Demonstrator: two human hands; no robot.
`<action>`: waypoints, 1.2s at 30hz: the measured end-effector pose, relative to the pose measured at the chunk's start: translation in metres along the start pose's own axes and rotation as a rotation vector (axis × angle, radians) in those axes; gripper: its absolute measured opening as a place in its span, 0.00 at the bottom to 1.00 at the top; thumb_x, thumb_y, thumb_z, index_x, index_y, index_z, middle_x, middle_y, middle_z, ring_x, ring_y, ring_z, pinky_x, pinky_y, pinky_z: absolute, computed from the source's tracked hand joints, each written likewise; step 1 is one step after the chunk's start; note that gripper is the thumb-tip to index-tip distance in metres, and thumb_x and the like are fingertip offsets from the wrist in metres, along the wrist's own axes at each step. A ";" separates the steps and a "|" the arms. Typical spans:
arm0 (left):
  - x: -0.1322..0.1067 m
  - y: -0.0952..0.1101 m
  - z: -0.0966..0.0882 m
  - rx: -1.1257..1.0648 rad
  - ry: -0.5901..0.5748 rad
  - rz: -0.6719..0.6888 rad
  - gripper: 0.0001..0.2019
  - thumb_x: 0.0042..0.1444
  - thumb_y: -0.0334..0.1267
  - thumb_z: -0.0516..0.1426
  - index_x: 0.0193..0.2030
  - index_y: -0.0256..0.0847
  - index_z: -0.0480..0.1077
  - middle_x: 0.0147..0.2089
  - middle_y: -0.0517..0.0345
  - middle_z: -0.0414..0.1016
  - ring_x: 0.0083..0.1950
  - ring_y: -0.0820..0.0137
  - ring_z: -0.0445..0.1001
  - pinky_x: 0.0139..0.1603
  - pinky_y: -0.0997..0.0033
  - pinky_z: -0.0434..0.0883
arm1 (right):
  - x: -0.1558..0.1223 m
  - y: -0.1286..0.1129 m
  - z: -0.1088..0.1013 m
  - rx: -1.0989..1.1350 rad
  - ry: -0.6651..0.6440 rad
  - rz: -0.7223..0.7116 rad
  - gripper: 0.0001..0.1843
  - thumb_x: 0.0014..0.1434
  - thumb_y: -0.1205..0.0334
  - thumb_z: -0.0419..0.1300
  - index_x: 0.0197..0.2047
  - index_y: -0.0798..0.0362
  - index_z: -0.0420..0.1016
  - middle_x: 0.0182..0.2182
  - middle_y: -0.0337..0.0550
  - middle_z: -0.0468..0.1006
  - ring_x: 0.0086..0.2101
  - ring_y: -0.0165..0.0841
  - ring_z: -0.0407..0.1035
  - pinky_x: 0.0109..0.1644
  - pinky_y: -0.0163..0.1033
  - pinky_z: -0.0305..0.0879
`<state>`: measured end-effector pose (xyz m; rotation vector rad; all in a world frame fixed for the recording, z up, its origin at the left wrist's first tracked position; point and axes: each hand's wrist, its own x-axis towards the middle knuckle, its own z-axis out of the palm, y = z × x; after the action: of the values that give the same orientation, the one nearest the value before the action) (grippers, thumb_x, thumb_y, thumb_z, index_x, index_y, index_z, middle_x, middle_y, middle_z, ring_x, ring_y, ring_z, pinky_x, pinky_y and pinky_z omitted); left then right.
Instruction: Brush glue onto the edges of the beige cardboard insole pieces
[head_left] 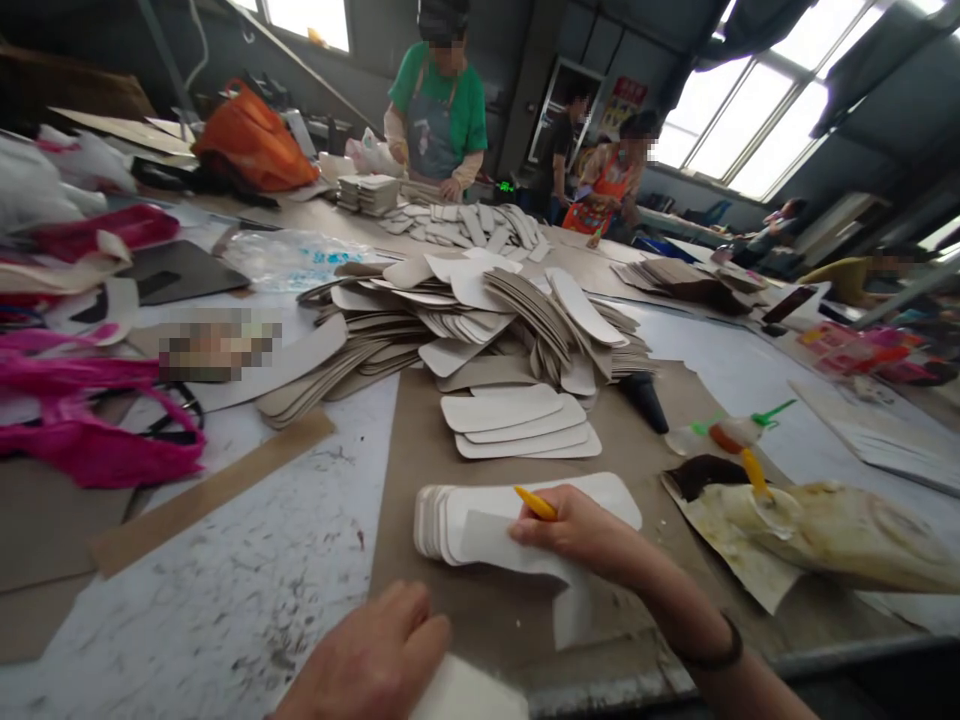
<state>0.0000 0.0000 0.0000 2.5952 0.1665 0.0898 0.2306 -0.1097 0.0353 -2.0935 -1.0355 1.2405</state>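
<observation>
– Where are the two hands?
– They are well apart. The right hand is in the lower middle, pinching a short yellow pointed tool. Its fingers also touch a thin, pale grey-white sheet.
– And the left hand?
– At the bottom, its fingers curled, by a flat white piece. I can't tell if it grips that piece.
– What is under the thin sheet?
– A neat pile of long white strips with round corners, in the lower middle, on flat brown paper.
– What could go wrong?
– The pile could slide, I think. The strips look smooth, so a hard push from the side might do it. The yellow tip could scratch the white top if it dips. The thin sheet could crease, because one end hangs over the edge.
– Anything else?
– The stained, cream-coloured bottle-like thing lies on its side at the right. A bumped elbow might roll it.
– What do the other strips look like?
– Four flat white ones spread like steps just above the pile. Higher up sits a messy heap of bent grey-brown and white strips, stiff like card.
</observation>
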 end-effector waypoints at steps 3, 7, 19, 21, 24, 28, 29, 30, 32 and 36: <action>0.012 -0.006 0.009 0.117 0.255 0.103 0.14 0.50 0.20 0.47 0.35 0.39 0.68 0.46 0.52 0.72 0.47 0.64 0.69 0.46 0.69 0.70 | 0.017 -0.010 0.000 -0.160 0.029 -0.005 0.12 0.53 0.60 0.58 0.23 0.55 0.64 0.19 0.31 0.59 0.23 0.25 0.52 0.26 0.32 0.46; 0.024 -0.025 0.031 0.097 0.430 0.182 0.13 0.49 0.21 0.48 0.35 0.38 0.68 0.53 0.49 0.71 0.56 0.59 0.64 0.55 0.60 0.67 | 0.031 -0.018 0.001 -0.328 0.026 0.060 0.13 0.54 0.62 0.60 0.21 0.55 0.64 0.19 0.31 0.61 0.23 0.25 0.54 0.26 0.33 0.47; 0.037 -0.035 0.040 0.118 0.302 0.268 0.10 0.51 0.21 0.48 0.31 0.38 0.66 0.57 0.47 0.70 0.62 0.61 0.63 0.60 0.57 0.66 | 0.039 -0.016 0.001 -0.572 0.057 0.041 0.08 0.57 0.60 0.61 0.29 0.54 0.75 0.21 0.37 0.71 0.24 0.28 0.62 0.27 0.33 0.49; 0.040 -0.035 0.040 0.104 0.282 0.273 0.10 0.51 0.21 0.48 0.31 0.37 0.67 0.57 0.47 0.70 0.62 0.61 0.64 0.59 0.57 0.67 | 0.039 -0.016 0.002 -0.613 0.061 0.045 0.08 0.57 0.59 0.60 0.30 0.53 0.76 0.23 0.39 0.74 0.25 0.29 0.64 0.27 0.33 0.49; 0.044 -0.035 0.036 0.127 0.255 0.280 0.11 0.50 0.21 0.48 0.32 0.36 0.69 0.55 0.46 0.72 0.59 0.59 0.67 0.58 0.55 0.69 | 0.040 -0.020 0.003 -0.675 0.063 0.057 0.09 0.58 0.58 0.60 0.32 0.53 0.76 0.27 0.43 0.77 0.29 0.33 0.68 0.28 0.34 0.49; 0.047 -0.040 0.025 0.212 0.185 0.373 0.15 0.49 0.20 0.47 0.37 0.35 0.71 0.52 0.47 0.75 0.54 0.61 0.72 0.53 0.59 0.74 | 0.027 -0.028 0.001 -0.753 0.039 0.067 0.10 0.56 0.54 0.63 0.33 0.53 0.77 0.31 0.45 0.79 0.33 0.37 0.71 0.28 0.36 0.48; 0.047 -0.042 0.024 0.238 0.173 0.405 0.16 0.50 0.20 0.47 0.39 0.35 0.72 0.52 0.48 0.74 0.54 0.62 0.72 0.52 0.61 0.74 | 0.020 -0.028 -0.002 -0.772 0.032 0.078 0.10 0.55 0.54 0.63 0.32 0.52 0.76 0.30 0.45 0.79 0.33 0.37 0.71 0.28 0.36 0.48; 0.046 -0.045 0.026 0.260 0.175 0.421 0.17 0.50 0.20 0.47 0.40 0.35 0.72 0.53 0.49 0.74 0.54 0.63 0.72 0.53 0.62 0.73 | 0.012 -0.026 -0.006 -0.791 0.031 0.098 0.09 0.55 0.55 0.63 0.31 0.52 0.76 0.30 0.44 0.79 0.33 0.38 0.71 0.29 0.36 0.48; 0.044 -0.051 0.033 0.284 0.227 0.428 0.17 0.49 0.21 0.47 0.41 0.37 0.71 0.53 0.50 0.74 0.56 0.64 0.71 0.55 0.64 0.72 | -0.009 -0.016 -0.018 -0.799 0.069 0.154 0.08 0.56 0.57 0.62 0.30 0.52 0.75 0.30 0.43 0.78 0.34 0.37 0.71 0.31 0.36 0.50; 0.043 -0.057 0.048 0.274 0.381 0.437 0.15 0.49 0.21 0.47 0.37 0.39 0.70 0.54 0.52 0.73 0.59 0.67 0.67 0.61 0.67 0.65 | -0.047 0.016 -0.045 -0.674 0.260 0.267 0.07 0.61 0.62 0.55 0.32 0.54 0.72 0.32 0.42 0.76 0.34 0.34 0.69 0.34 0.35 0.54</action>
<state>0.0413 0.0295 -0.0691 2.8160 -0.2755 0.7679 0.2618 -0.1582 0.0689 -2.8899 -1.1895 0.7436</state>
